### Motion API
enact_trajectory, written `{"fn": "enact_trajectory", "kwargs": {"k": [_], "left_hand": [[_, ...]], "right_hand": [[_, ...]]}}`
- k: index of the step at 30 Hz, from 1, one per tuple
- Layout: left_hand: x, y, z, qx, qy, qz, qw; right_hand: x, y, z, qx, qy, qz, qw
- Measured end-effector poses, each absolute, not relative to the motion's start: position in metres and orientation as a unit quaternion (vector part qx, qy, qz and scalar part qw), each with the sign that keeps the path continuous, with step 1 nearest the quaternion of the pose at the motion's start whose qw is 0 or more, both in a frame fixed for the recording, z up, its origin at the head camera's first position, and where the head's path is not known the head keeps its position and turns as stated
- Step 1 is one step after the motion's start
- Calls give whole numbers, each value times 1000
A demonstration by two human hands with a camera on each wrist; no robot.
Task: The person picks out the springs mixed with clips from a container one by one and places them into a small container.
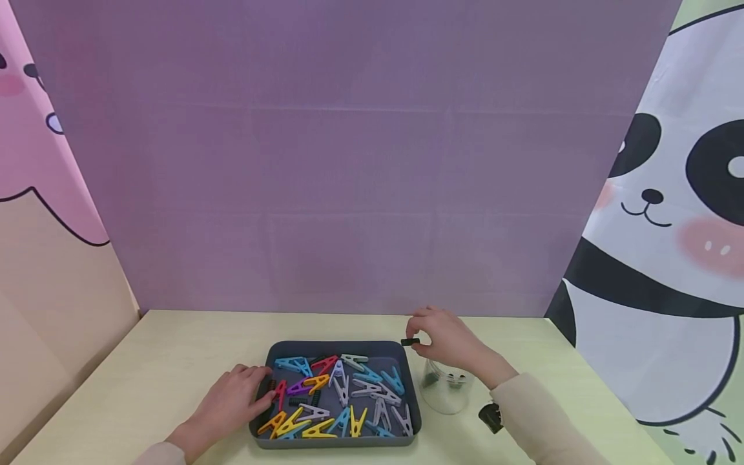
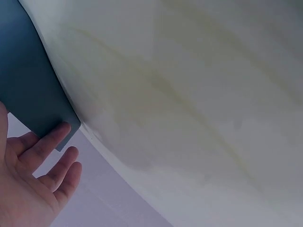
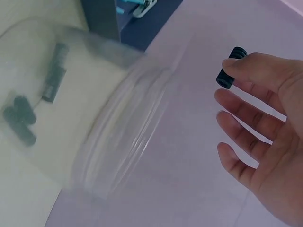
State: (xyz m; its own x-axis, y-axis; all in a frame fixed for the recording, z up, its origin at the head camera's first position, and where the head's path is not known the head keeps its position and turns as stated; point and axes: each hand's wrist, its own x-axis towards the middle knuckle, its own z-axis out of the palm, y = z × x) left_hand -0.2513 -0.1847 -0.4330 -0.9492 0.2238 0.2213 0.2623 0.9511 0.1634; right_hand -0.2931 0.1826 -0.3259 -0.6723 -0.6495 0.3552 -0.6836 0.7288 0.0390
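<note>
My right hand (image 1: 444, 339) pinches a small dark ribbed cylinder (image 1: 410, 341) between thumb and fingertip, above and behind a clear jar (image 1: 446, 394). In the right wrist view the cylinder (image 3: 231, 67) is beside the jar's (image 3: 118, 127) threaded mouth, and several dark pieces (image 3: 54, 78) lie inside the jar. My left hand (image 1: 235, 397) rests on the left rim of a grey tray (image 1: 334, 443), its fingers relaxed; in the left wrist view its fingers touch the tray's outer side (image 2: 38, 75). Colourful clothespins (image 1: 318, 429) and several dark cylinders (image 1: 298, 402) lie in the tray.
The tray and jar stand side by side on a pale table (image 1: 192, 349). A purple panel (image 1: 349, 161) rises behind the table's back edge. A panda picture (image 1: 668, 258) is at the right and a pink picture (image 1: 52, 142) at the left.
</note>
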Motion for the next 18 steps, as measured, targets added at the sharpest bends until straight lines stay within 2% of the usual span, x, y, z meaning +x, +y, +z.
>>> {"fn": "enact_trajectory", "kwargs": {"k": [18], "left_hand": [[-252, -185, -434, -122, -982, -99, 101]], "right_hand": [[-293, 229, -337, 295, -943, 55, 147]]}}
